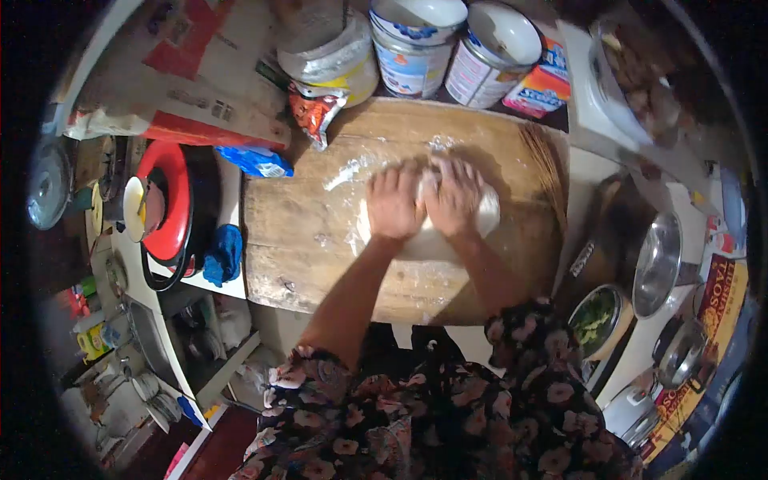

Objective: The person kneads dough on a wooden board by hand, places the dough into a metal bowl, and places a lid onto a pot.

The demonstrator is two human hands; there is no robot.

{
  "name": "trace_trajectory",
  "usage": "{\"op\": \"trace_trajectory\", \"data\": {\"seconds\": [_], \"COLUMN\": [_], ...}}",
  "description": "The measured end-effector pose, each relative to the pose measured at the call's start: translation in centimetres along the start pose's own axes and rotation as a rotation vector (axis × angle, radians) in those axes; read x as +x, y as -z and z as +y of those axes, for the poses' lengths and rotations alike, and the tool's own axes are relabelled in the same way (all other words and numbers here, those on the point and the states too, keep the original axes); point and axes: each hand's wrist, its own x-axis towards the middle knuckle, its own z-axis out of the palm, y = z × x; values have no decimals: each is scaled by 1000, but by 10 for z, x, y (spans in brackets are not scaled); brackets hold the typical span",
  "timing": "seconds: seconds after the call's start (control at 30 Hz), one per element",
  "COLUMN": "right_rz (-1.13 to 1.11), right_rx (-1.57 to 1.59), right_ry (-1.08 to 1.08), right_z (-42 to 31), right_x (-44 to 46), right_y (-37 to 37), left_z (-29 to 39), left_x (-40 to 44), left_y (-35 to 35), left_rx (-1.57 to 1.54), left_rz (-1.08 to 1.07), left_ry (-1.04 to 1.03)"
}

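A lump of white dough (pixel 432 244) lies on a floured wooden board (pixel 304 272). My left hand (pixel 396 200) and my right hand (pixel 454 194) need care with sides: the one reaching from the left sleeve is my left hand, the other my right. Both press side by side on top of the dough, nearly touching each other. The fingers point away from me and bend over the far part of the dough, so the fingertips are partly hidden. Loose white flour (pixel 352 171) is scattered on the board around the dough.
Thin sticks (pixel 546 172) lie along the board's right edge. Behind the board stand a plastic tub (pixel 332 68) and two tins (pixel 412 68). A red lid (pixel 166 200) and blue cloth (pixel 223 254) are at left; a bowl of greens (pixel 596 320) is at right.
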Motion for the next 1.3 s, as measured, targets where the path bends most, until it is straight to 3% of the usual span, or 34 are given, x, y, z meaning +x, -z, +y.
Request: {"op": "trace_trajectory", "data": {"seconds": [0.1,0.17,0.2,0.27,0.3,0.37,0.4,0.43,0.5,0.57,0.63,0.77,0.87,1.0,1.17,1.23,1.3], "right_rz": [-7,-139,-128,-288,-288,-47,-129,-66,51,121,108,93,15,72,-44,355,424], "right_rx": [-86,-210,-210,128,165,169,212,287,171,154,133,4,-11,81,-41,363,433], "right_ry": [-46,-15,-15,48,123,162,-40,-102,-31,1,106,92,70,103,-109,-165,-265], "right_z": [4,9,6,-2,-7,-16,-27,-30,-31,-29,-26,2,6,5,9,12,20], "right_x": [18,15,8,-8,-16,-51,-63,-74,-94,-115,-137,-168,-141,-69,5,11,-29], "right_y": [-13,-20,-11,25,46,61,73,77,83,79,80,54,50,39,13,16,39], "left_z": [-6,-15,-24,4,13,23,43,47,65,72,70,65,59,49,25,8,-24], "left_x": [11,10,14,28,23,-7,-28,-52,-92,-123,-150,-159,-133,-74,-6,4,-7], "left_y": [-9,-17,-9,58,64,50,61,46,53,39,22,11,12,11,-6,-11,-32], "left_rx": [-11,125,-113,-328,-247,-188,1,66,-14,-63,13,-7,8,-30,-52,-64,-163], "left_rz": [30,-111,-375,-742,-699,-511,-530,-483,-207,-96,-97,-74,-116,-92,-98,-42,-77], "left_ry": [43,62,96,222,214,267,129,98,-101,-47,-50,-167,-137,-4,210,143,-16]}}
